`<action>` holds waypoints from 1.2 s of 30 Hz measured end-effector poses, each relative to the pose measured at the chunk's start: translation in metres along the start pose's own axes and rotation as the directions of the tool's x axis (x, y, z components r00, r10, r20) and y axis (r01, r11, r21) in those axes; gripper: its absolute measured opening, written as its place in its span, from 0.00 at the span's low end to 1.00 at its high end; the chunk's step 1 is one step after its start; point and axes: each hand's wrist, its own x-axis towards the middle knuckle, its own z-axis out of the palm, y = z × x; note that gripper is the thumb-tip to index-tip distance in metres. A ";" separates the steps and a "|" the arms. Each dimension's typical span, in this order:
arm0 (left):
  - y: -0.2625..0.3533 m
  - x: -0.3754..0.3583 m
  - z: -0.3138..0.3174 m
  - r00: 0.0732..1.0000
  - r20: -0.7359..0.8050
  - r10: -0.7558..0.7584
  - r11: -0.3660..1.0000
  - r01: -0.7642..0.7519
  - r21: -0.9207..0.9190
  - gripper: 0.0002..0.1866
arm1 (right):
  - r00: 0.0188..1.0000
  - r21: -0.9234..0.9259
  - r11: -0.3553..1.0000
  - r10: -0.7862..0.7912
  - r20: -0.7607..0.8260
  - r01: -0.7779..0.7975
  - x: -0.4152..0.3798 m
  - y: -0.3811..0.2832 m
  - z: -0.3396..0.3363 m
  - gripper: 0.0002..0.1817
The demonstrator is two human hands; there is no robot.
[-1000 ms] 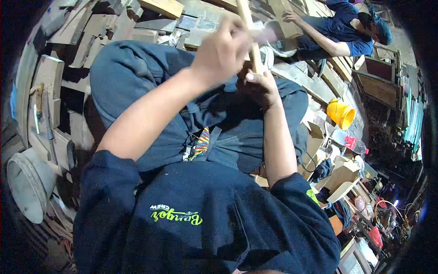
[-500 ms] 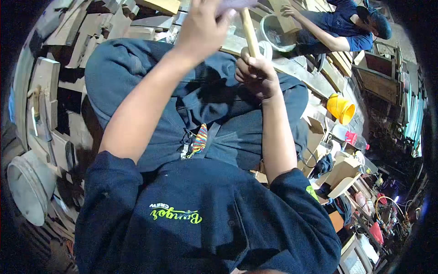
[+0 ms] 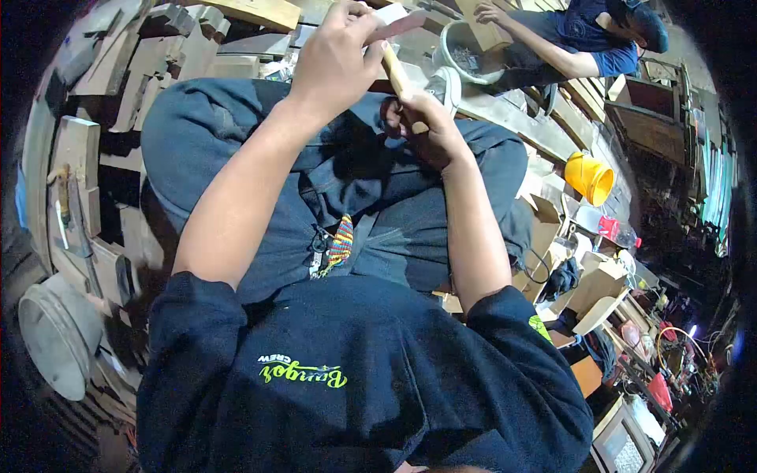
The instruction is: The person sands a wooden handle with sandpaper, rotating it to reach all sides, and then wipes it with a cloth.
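My left hand (image 3: 335, 59) is closed on a folded sheet (image 3: 402, 26), reddish-brown on one side and white on the other, that looks like sandpaper. The sheet meets the upper end of a pale wooden stick (image 3: 394, 69). Lower down, my right hand (image 3: 430, 130) wraps round the stick, whose round butt end shows at the palm. Both hands are above my crossed legs (image 3: 213, 142), in dark trousers. My left fingertips are partly hidden behind the sheet and the hand.
Ahead to the right, a co-worker's hand (image 3: 490, 14) rests on a board (image 3: 482, 33) above a pale bucket (image 3: 441, 57). A yellow bucket (image 3: 582, 177) lies on its side at right. Wood blocks (image 3: 75, 142) and a grey-white bucket (image 3: 51, 339) are at left.
The stick's lower end has tilted up toward me and shows its butt. My right hand has shifted slightly left and turned. The sheet, blurred before, is now clearer and slightly lower.
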 end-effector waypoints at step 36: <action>-0.030 -0.009 0.030 0.918 0.317 -0.237 0.895 0.334 -0.296 0.16 | 0.993 -0.197 0.979 0.026 -0.118 -0.049 0.013 0.020 -0.003 0.17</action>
